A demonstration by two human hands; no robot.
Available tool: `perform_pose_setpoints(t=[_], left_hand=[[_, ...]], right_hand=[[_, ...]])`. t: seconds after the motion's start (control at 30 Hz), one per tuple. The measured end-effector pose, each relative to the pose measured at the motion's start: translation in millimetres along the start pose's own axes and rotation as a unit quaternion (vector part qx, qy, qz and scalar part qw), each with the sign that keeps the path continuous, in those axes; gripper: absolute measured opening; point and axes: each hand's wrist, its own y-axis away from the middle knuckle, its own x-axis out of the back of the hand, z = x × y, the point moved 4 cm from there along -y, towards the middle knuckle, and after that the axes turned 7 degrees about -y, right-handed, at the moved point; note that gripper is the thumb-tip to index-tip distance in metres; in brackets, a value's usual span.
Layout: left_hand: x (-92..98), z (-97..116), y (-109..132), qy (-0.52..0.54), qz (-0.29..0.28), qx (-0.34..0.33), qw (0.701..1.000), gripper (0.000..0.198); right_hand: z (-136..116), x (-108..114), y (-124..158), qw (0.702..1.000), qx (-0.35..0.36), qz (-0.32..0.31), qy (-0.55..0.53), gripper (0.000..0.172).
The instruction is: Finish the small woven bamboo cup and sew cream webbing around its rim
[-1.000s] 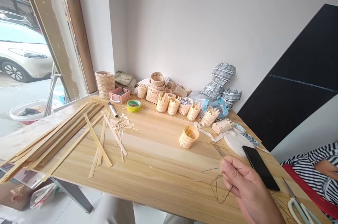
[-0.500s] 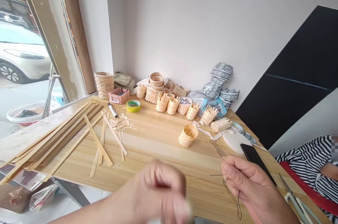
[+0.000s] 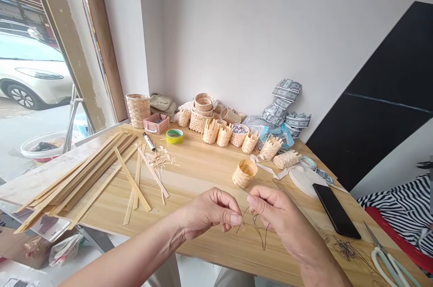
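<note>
Over the front of the table, my left hand [image 3: 216, 211] pinches a dark thread [image 3: 260, 233] between thumb and forefinger. My right hand [image 3: 275, 208] is close beside it, also closed. Its thumb and forefinger pinch the same thread, and a thin dark needle-like piece points up and left from the fingertips. The thread hangs in loose loops below the right fingers. Just behind both hands stands a small woven basket [image 3: 244, 173], upright with its opening up.
Bundled wooden strips [image 3: 88, 169] lie at left, near a marker [image 3: 149, 141] and green-yellow tape [image 3: 174, 136]. Several woven baskets line the back. At right are a black phone [image 3: 336, 210], a clear ruler [image 3: 301, 208], tangled thread [image 3: 347, 247] and scissors [image 3: 389, 257]. A person in stripes sits beyond.
My right hand has moved left and my left hand has come up to meet it, now pinching the thread. The ruler, tangled thread and phone are uncovered at right.
</note>
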Motion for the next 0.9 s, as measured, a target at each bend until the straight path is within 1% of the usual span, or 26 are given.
perform_pose_setpoints(t=[0.13,0.3,0.4,0.5,0.6,0.7,0.77,0.9], left_hand=[[1.2,-9.5,2.2,0.062,-0.015,0.011,0.998,0.025],[1.5,-10.0,6.2,0.109,-0.039,-0.01,0.993,0.039],[0.6,-12.4,6.7,0.109,-0.04,0.011,0.993,0.034],[0.4,-15.8,6.5,0.108,-0.016,0.034,0.993,0.025],[-1.6,-17.5,6.4,0.134,-0.017,0.031,0.99,0.022],[-4.1,-18.5,6.1,0.172,-0.038,0.015,0.984,0.021],[-4.6,-20.3,5.7,0.178,-0.041,0.014,0.983,0.022],[-3.8,-24.5,5.0,0.163,-0.014,0.03,0.986,0.025]], right_hand=[[5.6,-2.7,-3.7,1.0,0.003,0.016,-0.018,0.032],[6.5,-6.7,-7.3,1.0,0.001,0.018,-0.017,0.032],[6.9,-8.2,-7.7,1.0,-0.008,0.016,-0.014,0.029],[7.7,-9.5,-7.5,1.0,-0.016,0.015,-0.007,0.027],[8.3,-9.6,-7.2,1.0,-0.019,0.021,0.002,0.028],[10.4,-9.3,-6.8,0.999,-0.024,0.028,0.003,0.028],[12.0,-9.1,-6.5,0.999,-0.023,0.034,0.002,0.028],[14.6,-9.3,-6.2,0.999,-0.011,0.049,0.003,0.03]])
